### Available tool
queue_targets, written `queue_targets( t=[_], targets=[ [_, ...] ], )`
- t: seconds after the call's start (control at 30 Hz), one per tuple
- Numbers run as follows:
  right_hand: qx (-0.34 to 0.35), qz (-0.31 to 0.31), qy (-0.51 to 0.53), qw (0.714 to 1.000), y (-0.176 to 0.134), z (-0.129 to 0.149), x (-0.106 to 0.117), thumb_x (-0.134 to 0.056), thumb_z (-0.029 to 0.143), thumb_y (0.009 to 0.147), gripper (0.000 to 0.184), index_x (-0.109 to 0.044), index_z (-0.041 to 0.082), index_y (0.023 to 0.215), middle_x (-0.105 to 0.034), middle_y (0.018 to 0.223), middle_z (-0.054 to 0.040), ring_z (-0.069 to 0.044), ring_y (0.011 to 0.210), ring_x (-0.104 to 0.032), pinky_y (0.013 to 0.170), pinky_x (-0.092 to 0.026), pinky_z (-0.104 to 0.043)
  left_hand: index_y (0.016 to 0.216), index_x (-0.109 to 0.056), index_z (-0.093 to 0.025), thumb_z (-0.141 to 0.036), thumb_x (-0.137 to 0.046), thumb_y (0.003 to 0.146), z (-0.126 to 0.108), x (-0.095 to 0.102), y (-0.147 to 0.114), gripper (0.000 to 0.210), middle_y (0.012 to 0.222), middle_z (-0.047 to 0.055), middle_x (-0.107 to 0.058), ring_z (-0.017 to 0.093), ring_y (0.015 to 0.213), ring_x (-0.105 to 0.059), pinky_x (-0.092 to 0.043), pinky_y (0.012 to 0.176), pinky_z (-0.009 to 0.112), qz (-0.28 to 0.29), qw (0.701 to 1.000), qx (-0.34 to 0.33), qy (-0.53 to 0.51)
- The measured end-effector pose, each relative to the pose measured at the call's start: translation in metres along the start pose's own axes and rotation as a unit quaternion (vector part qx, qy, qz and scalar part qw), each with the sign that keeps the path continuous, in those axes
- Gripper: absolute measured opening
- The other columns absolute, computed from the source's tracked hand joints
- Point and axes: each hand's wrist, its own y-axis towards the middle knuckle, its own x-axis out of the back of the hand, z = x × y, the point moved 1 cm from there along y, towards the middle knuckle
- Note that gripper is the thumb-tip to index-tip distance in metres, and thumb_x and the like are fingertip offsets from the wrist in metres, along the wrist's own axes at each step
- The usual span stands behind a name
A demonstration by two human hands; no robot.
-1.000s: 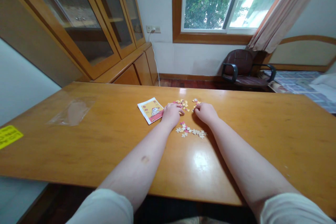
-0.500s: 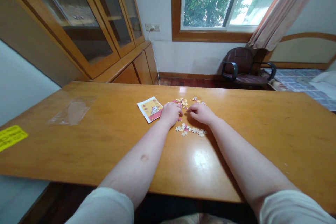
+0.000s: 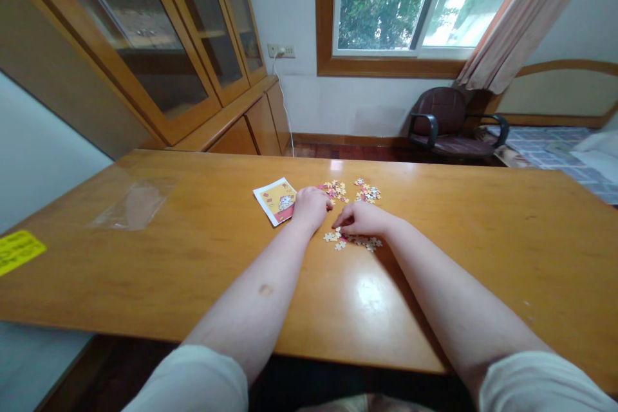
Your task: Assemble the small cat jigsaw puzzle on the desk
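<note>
Jigsaw puzzle pieces lie on the wooden table in three loose groups. My left hand (image 3: 311, 207) rests with curled fingers at the right edge of a printed picture card (image 3: 271, 198), covering part of it. Beyond its fingertips is a group of yellow and pink puzzle pieces (image 3: 337, 190). My right hand (image 3: 363, 219) is lowered over the nearer group of pale puzzle pieces (image 3: 369, 243), thumb and fingers pinched together at its left end. Whatever lies between the fingertips of either hand is too small or hidden. Another puzzle group (image 3: 369, 193) sits behind my right hand.
A clear plastic bag (image 3: 140, 205) lies flat on the left of the table (image 3: 217, 257), with a yellow label (image 3: 20, 252) at the left edge. Behind stand a glass-door cabinet (image 3: 193, 122), an office chair (image 3: 441, 116) and a bed (image 3: 560, 148).
My right hand has moved nearer to me and slightly left, from beside the far pieces to the near group. A small pink piece between the groups is no longer visible. My left hand barely shifted.
</note>
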Motion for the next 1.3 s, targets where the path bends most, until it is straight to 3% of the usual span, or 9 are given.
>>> queue_targets(
  t=[0.23, 0.4, 0.5, 0.67, 0.77, 0.9, 1.03, 1.13, 1.3],
  targets=[
    [-0.033, -0.003, 0.065, 0.997, 0.003, -0.011, 0.001, -0.068, 0.027, 0.073, 0.015, -0.076, 0.019, 0.083, -0.073, 0.077, -0.0012, -0.013, 0.068, -0.063, 0.066, -0.046, -0.022, 0.088, -0.078, -0.029, -0.016, -0.059, 0.08, -0.002, 0.003, -0.003, 0.025, 0.106, 0.002, -0.072, 0.025, 0.105, -0.056, -0.04, 0.095, 0.042, -0.035, 0.998, 0.045, -0.008],
    [-0.155, -0.209, -0.102, 0.96, 0.001, -0.024, 0.015, -0.061, 0.023, 0.078, 0.016, -0.075, 0.02, 0.083, -0.073, 0.087, -0.0061, -0.018, 0.079, -0.063, 0.07, -0.045, -0.026, 0.081, -0.078, -0.029, -0.018, -0.064, 0.078, 0.0, -0.001, -0.001, 0.018, 0.104, 0.001, -0.072, 0.024, 0.105, -0.056, -0.041, 0.095, 0.04, -0.02, 0.999, 0.025, -0.03],
    [-0.218, -0.247, -0.208, 0.921, -0.002, -0.032, 0.022, -0.055, 0.023, 0.081, 0.021, -0.075, 0.022, 0.088, -0.072, 0.097, -0.0089, -0.021, 0.086, -0.064, 0.075, -0.045, -0.029, 0.073, -0.077, -0.027, -0.012, -0.061, 0.077, -0.004, -0.003, 0.0, 0.023, 0.105, 0.001, -0.072, 0.022, 0.107, -0.057, -0.039, 0.099, 0.04, 0.01, 0.998, -0.027, -0.051],
    [-0.234, -0.211, -0.277, 0.908, -0.003, -0.032, 0.022, -0.051, 0.026, 0.085, 0.026, -0.076, 0.021, 0.089, -0.072, 0.096, -0.0116, -0.021, 0.085, -0.064, 0.075, -0.044, -0.028, 0.1, -0.074, -0.029, -0.009, -0.052, 0.075, -0.015, -0.001, -0.005, 0.039, 0.12, 0.001, -0.065, 0.021, 0.119, -0.05, -0.032, 0.108, 0.04, 0.042, 0.994, -0.081, -0.055],
    [-0.224, -0.201, -0.282, 0.911, -0.002, -0.027, 0.021, -0.049, 0.027, 0.087, 0.028, -0.076, 0.019, 0.088, -0.072, 0.095, -0.0133, -0.022, 0.086, -0.065, 0.075, -0.044, -0.029, 0.128, -0.059, -0.029, -0.02, -0.059, 0.072, -0.016, -0.001, -0.009, 0.057, 0.141, 0.005, -0.049, 0.027, 0.134, -0.036, -0.021, 0.115, 0.048, 0.081, 0.994, -0.068, -0.034],
    [-0.178, -0.212, -0.215, 0.936, -0.002, -0.02, 0.022, -0.051, 0.029, 0.086, 0.027, -0.076, 0.019, 0.087, -0.073, 0.093, -0.012, -0.021, 0.084, -0.064, 0.073, -0.045, -0.028, 0.14, -0.044, -0.029, -0.027, -0.063, 0.071, -0.013, -0.006, -0.01, 0.072, 0.158, 0.007, -0.022, 0.032, 0.145, -0.013, -0.004, 0.116, 0.057, 0.126, 0.991, -0.048, -0.011],
    [-0.078, -0.063, -0.02, 0.995, -0.003, -0.017, 0.019, -0.065, 0.029, 0.077, 0.017, -0.076, 0.019, 0.085, -0.073, 0.081, -0.0045, -0.016, 0.072, -0.063, 0.069, -0.046, -0.025, 0.139, -0.043, -0.029, -0.025, -0.056, 0.078, -0.01, -0.011, -0.008, 0.063, 0.158, 0.006, -0.022, 0.03, 0.145, -0.013, -0.003, 0.116, 0.057, 0.078, 0.997, 0.014, 0.012],
    [-0.052, 0.051, 0.084, 0.994, -0.003, -0.018, 0.016, -0.075, 0.03, 0.066, 0.024, -0.077, 0.02, 0.088, -0.071, 0.073, -0.0001, -0.012, 0.063, -0.06, 0.065, -0.045, -0.023, 0.136, -0.047, -0.027, -0.02, -0.05, 0.081, -0.009, -0.011, -0.006, 0.056, 0.154, 0.008, -0.03, 0.03, 0.144, -0.02, -0.007, 0.117, 0.057, 0.031, 0.995, 0.096, 0.029],
    [-0.064, 0.09, 0.055, 0.992, -0.002, -0.018, 0.013, -0.078, 0.027, 0.059, 0.029, -0.078, 0.022, 0.087, -0.064, 0.061, 0.0034, -0.009, 0.053, -0.051, 0.057, -0.041, -0.023, 0.133, -0.052, -0.023, -0.02, -0.048, 0.083, -0.01, -0.007, -0.004, 0.05, 0.151, 0.01, -0.037, 0.029, 0.14, -0.029, -0.014, 0.117, 0.053, -0.006, 0.993, 0.114, 0.021]
  ],
)
